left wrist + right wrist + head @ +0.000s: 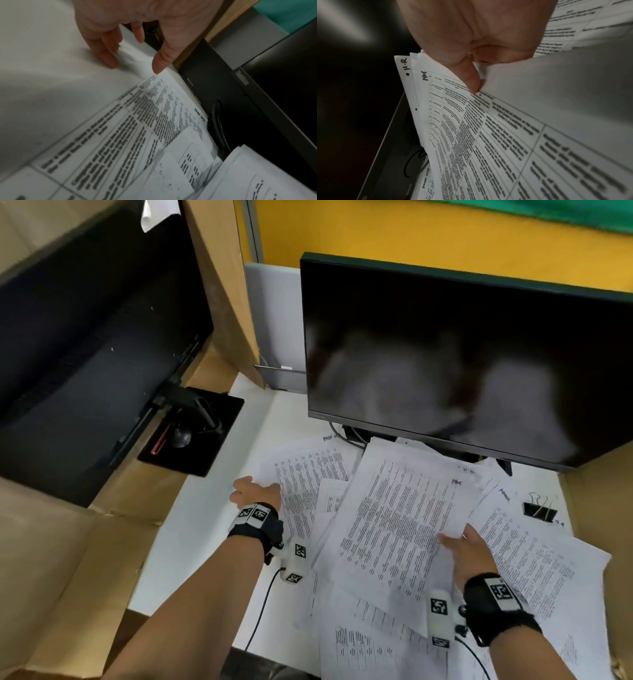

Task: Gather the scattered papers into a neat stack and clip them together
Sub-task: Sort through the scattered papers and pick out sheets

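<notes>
Overall: printed papers (394, 525) lie fanned and overlapping on a white desk (191, 542), filling the lower centre and lower right of the head view, in front of a dark monitor (462, 364).
Binder clip: a black binder clip (539, 510) with its wire handles up rests at the right edge of the head view, just beside the outermost sheets; neither wrist view shows it.
Left hand, head view: the left hand (255, 493) sits left of centre at the left border of the spread, seen from the back, so the fingers are hidden.
Left hand, left wrist view: the left hand (130, 27) shows at the top of the frame with fingers (106, 54) straight and spread, tips down on the bare desk just beside the corner of a table-printed sheet (137, 128); they hold nothing.
Right hand, head view: the right hand (471, 553) lies lower right on the topmost sheaf, thumb laid on the print.
Right hand, right wrist view: the right hand (476, 33) pinches that sheaf, thumb on top and the other fingers curled underneath; several sheet edges fan out at centre left of the frame, with handwritten marks at their corners (406, 66).
Background: brown cardboard (51, 559) covers the left of the head view, and a second black screen (85, 354) fills the upper left.
Cable: a black loop of cable (414, 162) lies under the monitor at the lower left of the right wrist view.
</notes>
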`<state>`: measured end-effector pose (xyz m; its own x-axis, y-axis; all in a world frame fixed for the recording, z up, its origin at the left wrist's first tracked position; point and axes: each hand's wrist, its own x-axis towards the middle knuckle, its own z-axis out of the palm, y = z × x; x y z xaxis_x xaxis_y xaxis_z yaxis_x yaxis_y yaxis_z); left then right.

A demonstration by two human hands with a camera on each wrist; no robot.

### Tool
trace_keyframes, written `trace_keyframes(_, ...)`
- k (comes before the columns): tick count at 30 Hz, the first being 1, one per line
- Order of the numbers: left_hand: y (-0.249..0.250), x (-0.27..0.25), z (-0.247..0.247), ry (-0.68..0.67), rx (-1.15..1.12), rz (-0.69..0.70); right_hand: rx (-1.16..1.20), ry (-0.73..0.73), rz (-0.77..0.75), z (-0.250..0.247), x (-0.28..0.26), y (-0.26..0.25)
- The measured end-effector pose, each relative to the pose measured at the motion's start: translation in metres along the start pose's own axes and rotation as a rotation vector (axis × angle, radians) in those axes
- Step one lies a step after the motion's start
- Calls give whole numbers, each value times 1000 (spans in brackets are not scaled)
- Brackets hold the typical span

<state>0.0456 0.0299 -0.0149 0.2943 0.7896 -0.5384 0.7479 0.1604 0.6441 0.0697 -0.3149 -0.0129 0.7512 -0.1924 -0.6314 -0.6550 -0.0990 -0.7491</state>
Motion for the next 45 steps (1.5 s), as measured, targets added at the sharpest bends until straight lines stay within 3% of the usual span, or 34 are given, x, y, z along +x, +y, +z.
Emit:
trace_keyframes(4,3,1,3,-166,-74,-9,18,-9,25,4,5,2)
trace_keyframes(7,2,0,3,-231,149,106,-1,-23,25,11,4,0)
trace_keyframes(9,8,-1,-6,-211,256,210,-14,-39,22,14,5,-4)
trace_keyframes(13,27,16,-52,-26,290,372,-39,-62,4,21,10,-11)
trace_keyframes(16,32,39,-96,12,173,411,-67,-72,-8,24,15,-11)
trace_keyframes(22,28,59,-147,-157,-378,179,-131,-94,-26,29,14,-15)
trace_keyframes(27,18,48,-106,-303,-189,213,-162,-117,-32,37,9,-17)
trace_keyframes(32,15,-9,-37,-477,61,305,-98,-181,-21,49,-2,-24)
trace_keyframes(37,12,-40,10,-491,112,332,0,-232,-1,58,-15,-31)
trace_keyframes(45,16,-66,39,-417,-50,259,7,-259,46,34,-28,-38)
